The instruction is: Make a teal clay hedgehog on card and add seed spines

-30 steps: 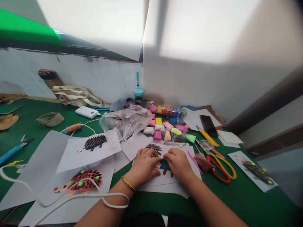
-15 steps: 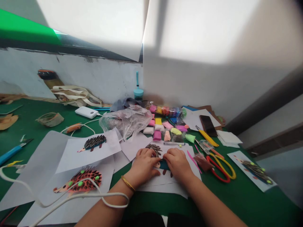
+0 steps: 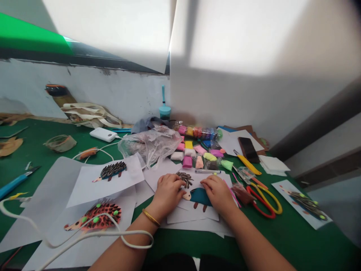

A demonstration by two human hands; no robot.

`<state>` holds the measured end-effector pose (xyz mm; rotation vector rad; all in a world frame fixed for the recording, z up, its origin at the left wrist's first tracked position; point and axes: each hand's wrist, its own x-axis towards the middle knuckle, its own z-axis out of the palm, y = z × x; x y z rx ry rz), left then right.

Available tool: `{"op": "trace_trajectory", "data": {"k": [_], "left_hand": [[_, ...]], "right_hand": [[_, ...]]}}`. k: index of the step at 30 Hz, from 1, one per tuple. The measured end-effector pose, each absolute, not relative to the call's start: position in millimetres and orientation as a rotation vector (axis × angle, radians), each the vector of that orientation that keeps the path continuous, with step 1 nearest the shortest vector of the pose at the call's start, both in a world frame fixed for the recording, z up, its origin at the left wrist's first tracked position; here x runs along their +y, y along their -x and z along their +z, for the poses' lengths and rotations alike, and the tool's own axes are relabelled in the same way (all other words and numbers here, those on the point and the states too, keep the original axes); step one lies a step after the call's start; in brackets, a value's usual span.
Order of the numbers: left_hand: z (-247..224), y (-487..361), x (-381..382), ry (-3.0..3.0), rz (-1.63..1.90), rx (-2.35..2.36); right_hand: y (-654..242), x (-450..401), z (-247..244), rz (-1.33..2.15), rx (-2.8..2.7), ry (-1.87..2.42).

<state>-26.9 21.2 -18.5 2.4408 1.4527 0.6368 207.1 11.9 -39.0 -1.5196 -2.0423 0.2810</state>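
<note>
A blue clay hedgehog body (image 3: 199, 196) with a pale face and brown feet lies on white paper (image 3: 180, 216) in front of me. Just behind it is a pile of striped seeds (image 3: 185, 179). My left hand (image 3: 168, 195) rests on the paper left of the hedgehog's face, fingers bent near the seeds; whether its fingertips pinch anything is too small to tell. My right hand (image 3: 218, 194) is over the right end of the blue body, fingers curled together with their tips at its upper edge. What those fingers hold, if anything, is hidden.
Clay packets (image 3: 187, 162) and a plastic bag (image 3: 152, 145) lie behind the hands. Scissors (image 3: 265, 199), a yellow cutter (image 3: 248, 163) and a phone (image 3: 248, 149) are at right. Finished hedgehog pictures (image 3: 113, 170) lie left, with a white cable (image 3: 135, 232) looping beside my left forearm.
My hands have moved apart, the left one leftward and the right one rightward. More of the blue body and the pale face now shows between them.
</note>
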Motion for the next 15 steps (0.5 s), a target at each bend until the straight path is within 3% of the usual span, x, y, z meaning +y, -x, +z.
{"op": "trace_trajectory", "data": {"k": [9, 15], "left_hand": [[-18.7, 19.9, 21.0, -2.522, 0.631, 1.44], [-20.7, 20.1, 20.8, -2.567, 0.611, 1.448]], "right_hand": [[-205.4, 19.7, -34.1, 0.343, -2.131, 1.543], [-195.9, 45.3, -19.5, 0.303, -2.463, 1.302]]}}
